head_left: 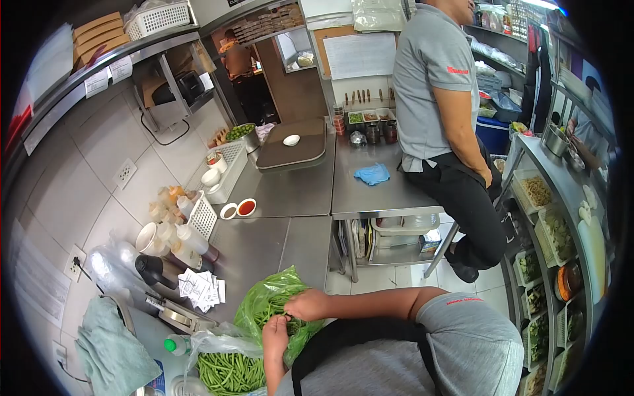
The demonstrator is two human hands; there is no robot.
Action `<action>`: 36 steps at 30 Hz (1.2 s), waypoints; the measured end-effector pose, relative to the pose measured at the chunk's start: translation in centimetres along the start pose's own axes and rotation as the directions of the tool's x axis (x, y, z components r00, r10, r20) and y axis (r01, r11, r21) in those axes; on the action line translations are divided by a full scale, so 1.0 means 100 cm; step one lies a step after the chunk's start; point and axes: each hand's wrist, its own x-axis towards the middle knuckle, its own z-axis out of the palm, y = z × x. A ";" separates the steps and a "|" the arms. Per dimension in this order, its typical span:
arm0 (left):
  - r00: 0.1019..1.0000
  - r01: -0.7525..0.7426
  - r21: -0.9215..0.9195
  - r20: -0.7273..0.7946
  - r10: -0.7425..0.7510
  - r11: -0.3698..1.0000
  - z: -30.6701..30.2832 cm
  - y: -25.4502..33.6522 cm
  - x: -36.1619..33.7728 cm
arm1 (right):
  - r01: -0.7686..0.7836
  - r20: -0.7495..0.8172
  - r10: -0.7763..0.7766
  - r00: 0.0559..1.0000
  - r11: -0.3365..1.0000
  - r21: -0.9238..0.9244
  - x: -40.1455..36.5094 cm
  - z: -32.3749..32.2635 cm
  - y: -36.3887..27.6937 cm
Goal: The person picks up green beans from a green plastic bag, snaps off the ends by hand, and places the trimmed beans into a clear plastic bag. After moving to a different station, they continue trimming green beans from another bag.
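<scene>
At the near edge of the counter, a green plastic bag (253, 305) lies open with green beans (269, 309) inside. My right hand (308, 305) is closed over the bag's mouth, its fingers curled inward. Close against it, my left hand (275, 334) is closed too, thumb and fingertips pinched together. Whatever the fingertips hold is too small to make out. Below my left forearm, a clear plastic bag (228, 343) holds a pile of trimmed-looking green beans (231, 373).
Paper slips (201, 289), squeeze bottles (191, 237) and two sauce cups (246, 207) stand left and ahead. A brown tray (290, 155) and blue cloth (372, 174) lie farther back. A co-worker (436, 72) leans on the counter. Shelves of vegetable containers (555, 237) line the right.
</scene>
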 end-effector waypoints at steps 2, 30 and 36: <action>1.000 -0.001 0.028 -0.006 0.002 1.000 -0.001 0.003 -0.003 | -0.006 0.027 0.007 1.000 1.000 -0.023 -0.002 0.000 0.000; 0.987 -0.140 -0.328 -0.118 0.106 0.934 -0.018 0.052 -0.028 | -0.325 -0.090 0.336 0.938 0.939 0.115 -0.002 0.012 0.029; 0.941 -0.312 -0.198 -0.197 0.274 0.929 -0.026 0.068 -0.030 | -0.121 -0.078 0.130 0.988 0.987 0.109 0.013 0.000 0.006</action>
